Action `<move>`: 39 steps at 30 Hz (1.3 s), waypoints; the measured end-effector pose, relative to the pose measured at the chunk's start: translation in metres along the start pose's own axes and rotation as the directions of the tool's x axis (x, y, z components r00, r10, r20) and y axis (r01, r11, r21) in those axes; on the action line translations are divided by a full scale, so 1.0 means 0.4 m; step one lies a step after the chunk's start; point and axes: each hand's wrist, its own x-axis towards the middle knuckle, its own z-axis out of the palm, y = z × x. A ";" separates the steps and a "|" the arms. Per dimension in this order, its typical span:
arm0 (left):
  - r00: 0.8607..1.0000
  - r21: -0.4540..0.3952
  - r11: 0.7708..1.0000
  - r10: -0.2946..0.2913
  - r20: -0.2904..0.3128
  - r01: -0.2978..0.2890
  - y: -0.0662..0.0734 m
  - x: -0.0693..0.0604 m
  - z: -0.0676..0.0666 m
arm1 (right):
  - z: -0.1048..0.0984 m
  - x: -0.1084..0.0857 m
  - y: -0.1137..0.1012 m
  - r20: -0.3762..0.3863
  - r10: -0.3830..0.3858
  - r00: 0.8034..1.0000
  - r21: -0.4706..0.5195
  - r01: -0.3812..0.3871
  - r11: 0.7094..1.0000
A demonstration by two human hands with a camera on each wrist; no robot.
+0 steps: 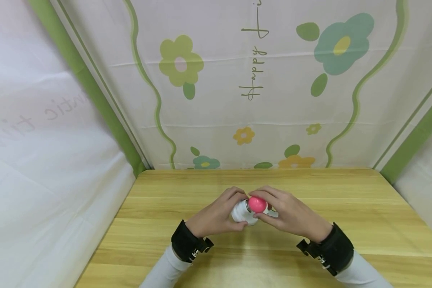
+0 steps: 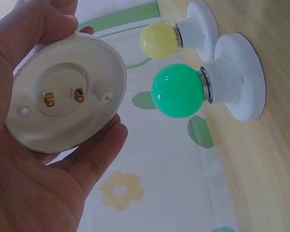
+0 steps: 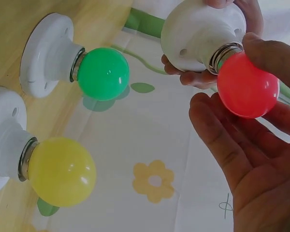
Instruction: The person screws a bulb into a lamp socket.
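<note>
My left hand grips a round white lamp holder by its rim. In the left wrist view its underside faces the camera, showing two brass screw terminals and a hole on either side. A red-pink light bulb sits at the holder's mouth, with some of its metal screw base showing. Around that bulb curl the thumb and fingers of my right hand. How far the bulb is screwed in cannot be told.
On the wooden table stand a green bulb and a yellow bulb, each in its own white holder. Neither coloured bulb shows in the head view. A flowered fabric wall rises behind the table's far edge.
</note>
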 end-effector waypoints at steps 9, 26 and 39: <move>1.000 0.011 1.000 -0.010 0.010 0.010 0.001 0.000 -0.002 | 0.008 -0.005 -0.001 -0.030 0.021 0.999 -0.035 -0.022 0.999; 1.000 0.027 1.000 -0.003 0.002 0.003 -0.001 -0.001 -0.001 | 0.005 -0.003 -0.001 -0.005 -0.030 1.000 -0.002 0.030 1.000; 1.000 -0.006 1.000 0.000 -0.004 0.000 -0.003 -0.002 0.000 | 0.006 -0.004 -0.002 -0.011 -0.007 1.000 -0.032 0.007 0.999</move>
